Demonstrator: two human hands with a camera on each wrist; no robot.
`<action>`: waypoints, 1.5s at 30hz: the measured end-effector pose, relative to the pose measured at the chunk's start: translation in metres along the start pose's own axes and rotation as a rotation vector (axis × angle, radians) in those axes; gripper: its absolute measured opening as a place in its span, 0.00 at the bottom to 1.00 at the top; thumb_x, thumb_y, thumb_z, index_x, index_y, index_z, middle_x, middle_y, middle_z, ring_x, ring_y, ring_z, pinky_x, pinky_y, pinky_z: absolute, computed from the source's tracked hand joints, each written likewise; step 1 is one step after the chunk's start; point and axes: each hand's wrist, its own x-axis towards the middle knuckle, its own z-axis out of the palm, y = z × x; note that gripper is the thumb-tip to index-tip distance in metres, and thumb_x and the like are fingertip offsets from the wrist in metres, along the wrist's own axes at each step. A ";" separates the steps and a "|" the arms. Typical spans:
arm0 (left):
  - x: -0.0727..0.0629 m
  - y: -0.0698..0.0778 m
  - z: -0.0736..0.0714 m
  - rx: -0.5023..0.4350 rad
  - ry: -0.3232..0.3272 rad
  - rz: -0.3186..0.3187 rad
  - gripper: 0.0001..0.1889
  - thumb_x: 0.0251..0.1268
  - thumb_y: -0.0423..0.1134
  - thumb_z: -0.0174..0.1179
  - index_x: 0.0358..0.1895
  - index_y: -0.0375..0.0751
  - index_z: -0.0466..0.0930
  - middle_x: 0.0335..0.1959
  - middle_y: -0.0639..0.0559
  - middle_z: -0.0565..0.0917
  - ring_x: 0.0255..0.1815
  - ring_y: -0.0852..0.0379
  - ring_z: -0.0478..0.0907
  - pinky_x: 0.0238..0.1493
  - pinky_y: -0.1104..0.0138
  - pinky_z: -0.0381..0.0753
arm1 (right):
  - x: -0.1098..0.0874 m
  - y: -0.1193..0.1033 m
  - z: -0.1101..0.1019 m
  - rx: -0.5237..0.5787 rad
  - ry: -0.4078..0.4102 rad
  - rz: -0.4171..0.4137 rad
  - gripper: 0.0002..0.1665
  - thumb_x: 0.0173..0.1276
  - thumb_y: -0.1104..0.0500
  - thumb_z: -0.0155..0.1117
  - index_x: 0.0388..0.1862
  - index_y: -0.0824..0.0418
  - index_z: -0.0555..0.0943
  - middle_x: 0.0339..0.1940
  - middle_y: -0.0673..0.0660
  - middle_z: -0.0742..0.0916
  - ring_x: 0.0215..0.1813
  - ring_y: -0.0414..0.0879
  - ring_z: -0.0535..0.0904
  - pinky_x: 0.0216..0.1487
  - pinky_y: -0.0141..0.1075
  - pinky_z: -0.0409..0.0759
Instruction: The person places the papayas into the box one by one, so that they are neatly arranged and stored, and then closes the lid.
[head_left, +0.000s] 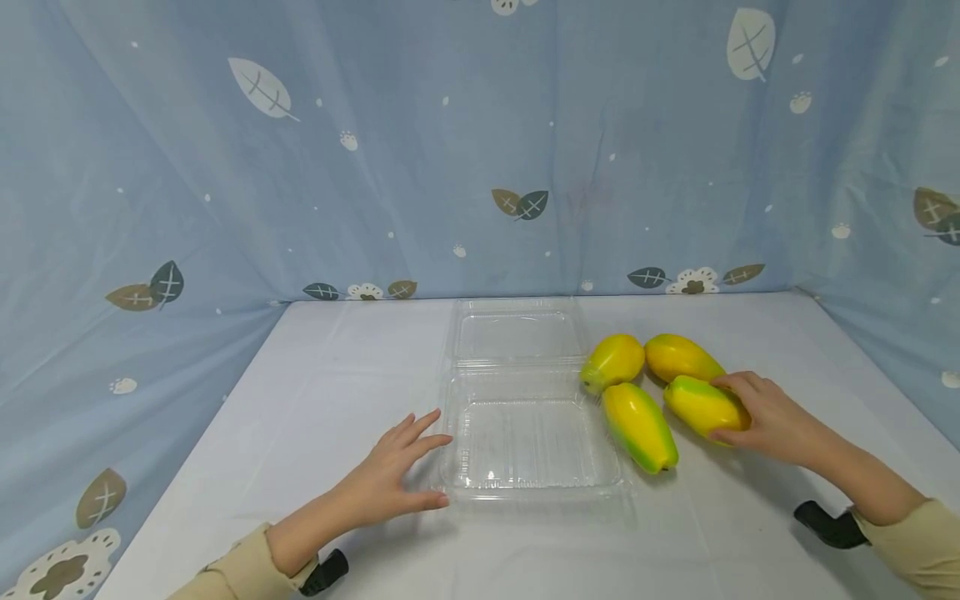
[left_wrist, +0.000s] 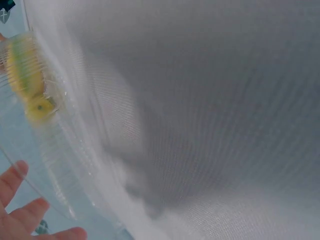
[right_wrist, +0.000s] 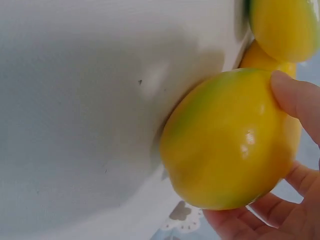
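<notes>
My right hand (head_left: 772,421) grips the right end of a yellow-green papaya (head_left: 701,404), thumb on the near side and fingers over the far side. In the right wrist view this papaya (right_wrist: 225,145) fills the space before the thumb and fingertips, close against the white cloth. A hinged clear plastic box (head_left: 536,442) lies in the middle with its lid (head_left: 517,333) folded back flat. Fingers spread, my left hand (head_left: 386,475) hovers by the box's left side and holds nothing. The left wrist view shows its fingertips (left_wrist: 37,207) apart, near the transparent plastic.
Three more papayas lie close together right of the box: one at its right wall (head_left: 613,362), another behind the gripped one (head_left: 682,357), a third in front (head_left: 640,427). A blue leaf-patterned curtain (head_left: 420,167) rises behind the white table (head_left: 337,367).
</notes>
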 end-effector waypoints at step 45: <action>0.011 -0.013 -0.005 -0.101 -0.016 0.004 0.35 0.49 0.51 0.67 0.62 0.44 0.69 0.72 0.46 0.55 0.69 0.32 0.47 0.58 0.34 0.54 | 0.035 -0.029 -0.045 0.050 0.078 -0.070 0.38 0.53 0.55 0.71 0.56 0.73 0.66 0.49 0.68 0.75 0.43 0.54 0.72 0.40 0.47 0.76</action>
